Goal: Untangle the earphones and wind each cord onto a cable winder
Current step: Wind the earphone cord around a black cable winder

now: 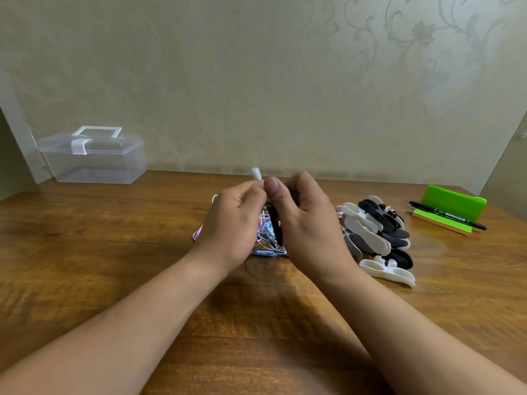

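Brown wooden table (114, 252) carries everything. The tangle of pink, blue and white earphone cords (266, 238) lies at its middle, directly under both hands. The left hand (232, 226) has its fingers curled tight, pinching a small white cord end (255, 173) that sticks up above the fingertips. Whether that end is a plug or an earbud is too blurred to tell. The right hand (309, 223) is curled as well, its thumb pressed against the left fingertips. It appears to hold a black flat cable winder (275, 228) that hangs down between the two hands.

Just right of the hands sits a heap of spare black and white winders (373, 232). A clear plastic lidded box (94, 159) stands far left. On the far right is a green stand (453, 202) with a black marker pen (447, 216) in front of it.

The step looks like seating the white end on the winder before winding starts. To do it well:
- Keep that end locked under the thumb so it cannot slip.
- Draw the cord out of the tangle slowly, with the hands raised enough to show the strand's path.
- When it resists, stop and loosen the crossing by hand, because a tug would likely tighten the loops and drag the whole tangle along.
- Lay the turns side by side under light, even tension.
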A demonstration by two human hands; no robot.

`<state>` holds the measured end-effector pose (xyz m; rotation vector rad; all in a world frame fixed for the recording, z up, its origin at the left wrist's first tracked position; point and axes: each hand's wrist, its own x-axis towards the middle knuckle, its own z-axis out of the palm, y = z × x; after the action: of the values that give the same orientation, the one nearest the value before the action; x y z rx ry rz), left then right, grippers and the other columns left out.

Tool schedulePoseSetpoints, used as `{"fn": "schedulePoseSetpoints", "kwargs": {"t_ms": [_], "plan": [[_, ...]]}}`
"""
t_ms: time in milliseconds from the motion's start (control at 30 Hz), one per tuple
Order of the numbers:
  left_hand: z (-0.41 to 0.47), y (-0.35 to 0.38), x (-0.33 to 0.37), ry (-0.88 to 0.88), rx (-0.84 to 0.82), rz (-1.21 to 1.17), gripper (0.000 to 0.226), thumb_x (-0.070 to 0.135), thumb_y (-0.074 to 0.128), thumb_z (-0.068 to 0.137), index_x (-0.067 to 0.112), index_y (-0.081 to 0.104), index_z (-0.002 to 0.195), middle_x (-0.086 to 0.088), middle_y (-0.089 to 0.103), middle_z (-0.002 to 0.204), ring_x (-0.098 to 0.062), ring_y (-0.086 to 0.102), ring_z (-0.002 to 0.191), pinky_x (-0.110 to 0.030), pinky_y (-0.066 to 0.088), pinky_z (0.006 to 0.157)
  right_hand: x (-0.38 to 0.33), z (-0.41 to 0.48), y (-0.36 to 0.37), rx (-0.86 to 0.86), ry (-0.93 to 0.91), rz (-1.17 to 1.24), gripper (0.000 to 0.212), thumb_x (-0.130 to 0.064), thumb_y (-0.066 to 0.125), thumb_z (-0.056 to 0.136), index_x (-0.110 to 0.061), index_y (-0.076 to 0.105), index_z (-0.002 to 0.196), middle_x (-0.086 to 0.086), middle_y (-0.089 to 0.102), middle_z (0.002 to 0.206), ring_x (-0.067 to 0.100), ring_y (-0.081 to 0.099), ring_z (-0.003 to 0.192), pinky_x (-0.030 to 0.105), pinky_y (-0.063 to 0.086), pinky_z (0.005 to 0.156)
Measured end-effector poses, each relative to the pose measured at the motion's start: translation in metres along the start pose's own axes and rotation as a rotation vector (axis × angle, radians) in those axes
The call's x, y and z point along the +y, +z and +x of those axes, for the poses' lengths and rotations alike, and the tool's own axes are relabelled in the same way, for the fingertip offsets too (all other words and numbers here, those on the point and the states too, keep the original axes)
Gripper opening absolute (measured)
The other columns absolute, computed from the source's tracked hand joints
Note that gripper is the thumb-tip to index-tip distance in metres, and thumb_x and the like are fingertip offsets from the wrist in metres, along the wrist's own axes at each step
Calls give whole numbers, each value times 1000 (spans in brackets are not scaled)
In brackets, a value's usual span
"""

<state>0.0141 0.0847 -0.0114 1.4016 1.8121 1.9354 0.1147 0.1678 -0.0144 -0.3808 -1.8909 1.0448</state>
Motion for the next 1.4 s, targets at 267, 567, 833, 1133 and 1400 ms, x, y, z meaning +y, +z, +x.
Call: {"fn": "schedulePoseSetpoints", "kwargs": {"t_ms": [267, 567, 833, 1133, 1400], "plan": [[-8, 3, 19, -102, 7, -165, 70, 21, 33, 111, 23, 69, 51, 9, 50, 41, -1, 43, 36, -13, 33, 39, -3, 1, -7, -89, -37, 56, 40, -47, 57, 103, -11, 51, 89, -13, 48, 62, 8, 43, 60, 26, 39, 57], [2, 1, 5, -217, 85, -306, 30, 21, 53, 103, -3, 58, 85, -9, 45, 68, -11, 38, 45, -19, 28, 40, -3, -3, -8, -67, -123, -81, 36, -42, 51, 106, -11, 50, 89, -10, 49, 66, 5, 42, 62, 17, 35, 55], [-4, 0, 12, -130, 47, -267, 20, 13, 46, 106, 8, 53, 87, 6, 45, 55, -5, 39, 43, -16, 31, 39, -3, -3, -5, -41, -112, -106, 37, -44, 51, 106, -10, 51, 89, -8, 52, 66, 6, 44, 60, 21, 35, 53], [0, -7, 0, 164, 60, 170, 23, 29, 48, 101, 10, 58, 90, -9, 47, 64, -19, 42, 61, -38, 36, 59, 0, -2, -5, -36, -62, -124, 44, -48, 47, 106, -9, 50, 86, -8, 49, 67, 7, 43, 62, 22, 36, 56], [-1, -6, 5, -16, 0, -120, 14, 14, 49, 104, 5, 54, 95, -7, 44, 60, -9, 39, 44, -21, 31, 41, -4, -4, -2, -2, -47, -109, 41, -49, 50, 105, -11, 53, 89, -9, 54, 68, 6, 49, 64, 21, 38, 56]]}}
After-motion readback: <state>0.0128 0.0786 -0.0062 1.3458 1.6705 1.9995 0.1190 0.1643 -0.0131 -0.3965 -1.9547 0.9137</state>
